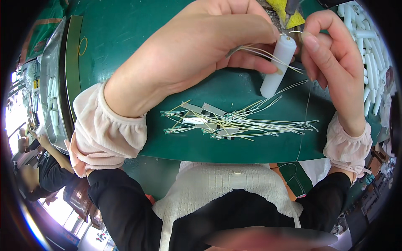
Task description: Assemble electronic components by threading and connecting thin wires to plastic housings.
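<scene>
My left hand (197,50) is closed around the upper part of a white plastic tube (274,77), which stands tilted above the green table. Several thin white and yellow wires (261,52) pass from the same hand across the tube. At the tube's top end, a short white wire (296,32) reaches over to my right hand (335,58), whose thumb and forefinger pinch it. Below both hands lies a loose bundle of small circuit strips with white and yellow leads (205,121).
A heap of white tubes (370,58) fills the right side. Behind my hands are a yellow sponge (299,19) and a dark pointed tool (290,8). A clear bin (52,92) stands at the left, near a yellow rubber band (83,46). Another person (58,171) is at far left.
</scene>
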Demonstrator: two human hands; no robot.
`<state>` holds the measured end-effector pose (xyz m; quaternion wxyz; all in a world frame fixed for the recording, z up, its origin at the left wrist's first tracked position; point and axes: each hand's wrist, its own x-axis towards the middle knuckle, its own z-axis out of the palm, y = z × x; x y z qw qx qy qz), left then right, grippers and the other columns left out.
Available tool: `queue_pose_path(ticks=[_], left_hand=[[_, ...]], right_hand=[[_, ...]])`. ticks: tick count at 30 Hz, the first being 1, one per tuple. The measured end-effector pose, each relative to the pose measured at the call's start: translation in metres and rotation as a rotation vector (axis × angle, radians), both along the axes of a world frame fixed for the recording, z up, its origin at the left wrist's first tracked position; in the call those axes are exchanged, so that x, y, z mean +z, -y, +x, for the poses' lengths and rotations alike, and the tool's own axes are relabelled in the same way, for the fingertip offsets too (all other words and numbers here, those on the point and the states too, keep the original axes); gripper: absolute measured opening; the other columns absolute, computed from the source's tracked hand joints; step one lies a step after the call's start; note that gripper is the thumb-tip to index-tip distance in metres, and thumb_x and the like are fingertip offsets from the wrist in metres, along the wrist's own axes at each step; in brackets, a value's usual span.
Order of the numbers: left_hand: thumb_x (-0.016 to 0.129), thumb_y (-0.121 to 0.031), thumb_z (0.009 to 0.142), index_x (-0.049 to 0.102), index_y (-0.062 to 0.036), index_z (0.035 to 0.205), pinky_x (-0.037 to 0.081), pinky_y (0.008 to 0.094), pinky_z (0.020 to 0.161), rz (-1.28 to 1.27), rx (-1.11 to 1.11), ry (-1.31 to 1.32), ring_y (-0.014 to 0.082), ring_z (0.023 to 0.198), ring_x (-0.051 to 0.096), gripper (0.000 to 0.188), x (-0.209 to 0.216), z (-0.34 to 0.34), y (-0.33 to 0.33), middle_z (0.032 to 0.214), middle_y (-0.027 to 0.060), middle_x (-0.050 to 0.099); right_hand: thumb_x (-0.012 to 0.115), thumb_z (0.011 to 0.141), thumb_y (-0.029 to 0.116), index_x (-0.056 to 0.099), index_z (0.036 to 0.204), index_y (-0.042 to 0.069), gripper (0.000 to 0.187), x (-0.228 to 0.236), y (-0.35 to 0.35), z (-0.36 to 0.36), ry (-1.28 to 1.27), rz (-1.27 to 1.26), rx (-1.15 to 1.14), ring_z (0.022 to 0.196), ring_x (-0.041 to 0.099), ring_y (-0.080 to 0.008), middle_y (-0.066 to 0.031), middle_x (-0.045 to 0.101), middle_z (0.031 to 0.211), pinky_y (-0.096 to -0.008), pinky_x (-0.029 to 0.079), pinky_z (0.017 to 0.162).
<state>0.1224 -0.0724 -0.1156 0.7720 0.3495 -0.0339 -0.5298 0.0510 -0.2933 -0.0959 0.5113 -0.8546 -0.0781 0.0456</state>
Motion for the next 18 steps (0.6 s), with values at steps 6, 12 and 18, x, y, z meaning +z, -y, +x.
queue_pose_path(ticks=[6, 12, 18], left_hand=[[0.056, -0.010, 0.095, 0.054, -0.0019, 0.100, 0.053, 0.0328, 0.088, -0.043, 0.011, 0.014, 0.0123, 0.090, 0.062, 0.009, -0.003, -0.002, 0.000, 0.097, 0.0056, 0.062], [0.054, -0.012, 0.095, 0.054, -0.0047, 0.096, 0.056, 0.0300, 0.082, 0.215, -0.010, 0.393, 0.0178, 0.097, 0.065, 0.008, 0.011, -0.016, 0.004, 0.109, 0.0151, 0.065], [0.055, -0.006, 0.094, 0.053, -0.0004, 0.094, 0.057, 0.0291, 0.082, 0.163, -0.078, 0.439, 0.0136, 0.094, 0.064, 0.006, 0.017, -0.024, 0.003, 0.103, 0.0117, 0.064]], right_hand=[[0.053, 0.095, 0.013, 0.047, 0.106, 0.006, 0.014, -0.003, -0.008, -0.003, -0.069, 0.129, -0.069, 0.052, 0.033, 0.0009, 0.0065, 0.046, 0.062, -0.0152, 0.022, 0.047], [0.068, 0.080, -0.002, 0.051, 0.113, 0.002, 0.037, 0.009, -0.004, -0.003, -0.205, 0.200, 0.083, 0.057, 0.036, 0.0011, 0.0078, 0.045, 0.066, -0.0160, 0.025, 0.053], [0.071, 0.075, -0.002, 0.056, 0.101, 0.001, 0.031, 0.014, 0.004, -0.010, -0.283, 0.227, 0.184, 0.056, 0.038, 0.0014, 0.0070, 0.048, 0.065, -0.0155, 0.027, 0.053]])
